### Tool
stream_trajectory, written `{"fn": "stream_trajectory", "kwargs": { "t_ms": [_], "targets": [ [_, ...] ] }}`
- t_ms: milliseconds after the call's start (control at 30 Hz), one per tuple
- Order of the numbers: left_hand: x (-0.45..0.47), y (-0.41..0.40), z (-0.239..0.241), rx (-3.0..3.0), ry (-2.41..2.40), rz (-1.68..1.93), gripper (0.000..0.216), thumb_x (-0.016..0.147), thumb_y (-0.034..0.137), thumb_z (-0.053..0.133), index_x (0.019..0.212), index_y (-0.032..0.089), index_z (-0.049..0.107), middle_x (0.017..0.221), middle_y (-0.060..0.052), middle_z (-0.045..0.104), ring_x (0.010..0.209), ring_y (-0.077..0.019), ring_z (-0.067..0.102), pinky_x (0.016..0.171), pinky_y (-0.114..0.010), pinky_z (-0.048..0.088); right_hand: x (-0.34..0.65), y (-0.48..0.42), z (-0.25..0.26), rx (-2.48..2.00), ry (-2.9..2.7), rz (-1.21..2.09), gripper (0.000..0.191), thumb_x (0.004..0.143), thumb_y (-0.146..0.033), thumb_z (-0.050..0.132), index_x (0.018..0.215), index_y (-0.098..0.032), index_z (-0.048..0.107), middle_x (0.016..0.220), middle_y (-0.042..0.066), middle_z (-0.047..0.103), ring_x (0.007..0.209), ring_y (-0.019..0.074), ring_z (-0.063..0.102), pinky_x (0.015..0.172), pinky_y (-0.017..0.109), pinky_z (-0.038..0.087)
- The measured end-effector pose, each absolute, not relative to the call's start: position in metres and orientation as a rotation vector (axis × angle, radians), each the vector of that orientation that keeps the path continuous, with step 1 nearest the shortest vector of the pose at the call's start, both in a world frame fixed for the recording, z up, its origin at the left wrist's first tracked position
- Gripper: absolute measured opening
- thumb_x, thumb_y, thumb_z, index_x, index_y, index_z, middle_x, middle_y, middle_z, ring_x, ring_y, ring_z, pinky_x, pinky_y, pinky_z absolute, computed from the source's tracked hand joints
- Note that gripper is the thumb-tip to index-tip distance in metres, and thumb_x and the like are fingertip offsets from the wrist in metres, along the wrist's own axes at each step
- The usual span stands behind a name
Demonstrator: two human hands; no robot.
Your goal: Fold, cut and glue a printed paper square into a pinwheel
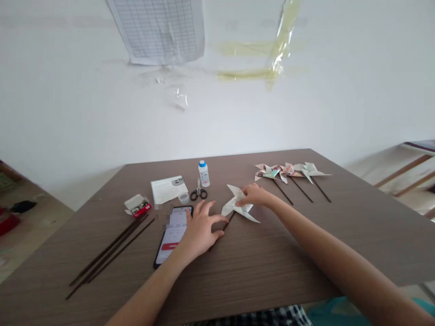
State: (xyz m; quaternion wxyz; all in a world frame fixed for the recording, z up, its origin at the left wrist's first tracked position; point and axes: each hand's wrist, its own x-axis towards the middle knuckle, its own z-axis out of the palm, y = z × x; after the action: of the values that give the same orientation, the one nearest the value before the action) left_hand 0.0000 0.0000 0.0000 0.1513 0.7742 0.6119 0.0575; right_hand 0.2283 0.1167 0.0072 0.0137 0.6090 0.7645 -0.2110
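Note:
A paper pinwheel on a dark stick lies at the middle of the brown table. My right hand rests on its centre, fingers pressed together on the paper. My left hand lies flat with spread fingers just left of the pinwheel, over the lower part of its stick and beside a phone with a lit screen.
Three finished pinwheels lie at the back right. Several dark sticks lie at the left. Scissors, a small white bottle, folded paper, a small cup and a small box sit behind the phone.

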Motion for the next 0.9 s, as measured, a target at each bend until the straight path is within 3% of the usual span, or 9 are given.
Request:
{"fn": "stream_trajectory", "kwargs": {
  "t_ms": [267,433,533,633,767,900],
  "targets": [
    [0.006,-0.003,-0.006,2.274,1.732,0.213,0.031,0.097,0.024,0.089,0.122,0.042,0.094,0.183,-0.009,0.055,0.176,-0.0540,0.033,0.135,-0.093,0.018,0.224,0.105,-0.005,1.968,2.508,-0.640,0.035,0.102,-0.041,0.081,0.130,-0.020,0.079,0.152,0.017,0.075,0.157,0.0434,0.053,0.133,0.070,0.037],
    [0.012,-0.008,-0.010,2.326,1.712,0.232,0.031,0.098,0.032,0.090,0.127,0.043,0.092,0.182,-0.010,0.055,0.175,-0.0543,0.034,0.132,-0.095,0.020,0.231,0.104,-0.007,2.016,2.566,-0.666,0.039,0.111,-0.043,0.072,0.142,-0.021,0.075,0.146,0.016,0.079,0.148,0.0412,0.061,0.132,0.072,0.038],
    [0.014,-0.009,-0.009,2.326,1.739,0.285,0.037,0.099,0.027,0.088,0.133,0.042,0.090,0.182,-0.011,0.056,0.174,-0.0529,0.038,0.133,-0.093,0.025,0.238,0.100,-0.009,2.130,2.624,-0.556,0.044,0.111,-0.036,0.071,0.152,-0.023,0.071,0.151,0.016,0.076,0.153,0.0419,0.058,0.133,0.073,0.036],
    [0.011,-0.006,-0.006,2.304,1.812,0.340,0.038,0.100,0.021,0.086,0.131,0.042,0.090,0.181,-0.010,0.057,0.173,-0.0498,0.041,0.134,-0.089,0.030,0.247,0.085,-0.014,2.190,2.680,-0.392,0.043,0.107,-0.031,0.073,0.149,-0.024,0.074,0.156,0.017,0.071,0.155,0.0428,0.055,0.135,0.075,0.033],
    [0.004,-0.002,-0.003,2.274,1.925,0.354,0.036,0.101,0.019,0.083,0.129,0.041,0.091,0.179,-0.009,0.059,0.173,-0.0490,0.042,0.133,-0.089,0.034,0.253,0.050,-0.023,1.920,3.043,0.005,0.024,0.108,-0.026,0.070,0.127,-0.028,0.084,0.136,0.013,0.078,0.139,0.0385,0.064,0.136,0.080,0.028],
    [-0.001,-0.001,-0.001,2.271,2.012,0.361,0.035,0.102,0.019,0.082,0.129,0.039,0.091,0.177,-0.010,0.062,0.172,-0.0482,0.042,0.133,-0.089,0.033,0.245,0.016,-0.034,1.430,3.331,0.263,0.016,0.108,-0.024,0.073,0.108,-0.030,0.088,0.115,0.009,0.082,0.117,0.0320,0.070,0.136,0.078,0.029]
  ]
}}
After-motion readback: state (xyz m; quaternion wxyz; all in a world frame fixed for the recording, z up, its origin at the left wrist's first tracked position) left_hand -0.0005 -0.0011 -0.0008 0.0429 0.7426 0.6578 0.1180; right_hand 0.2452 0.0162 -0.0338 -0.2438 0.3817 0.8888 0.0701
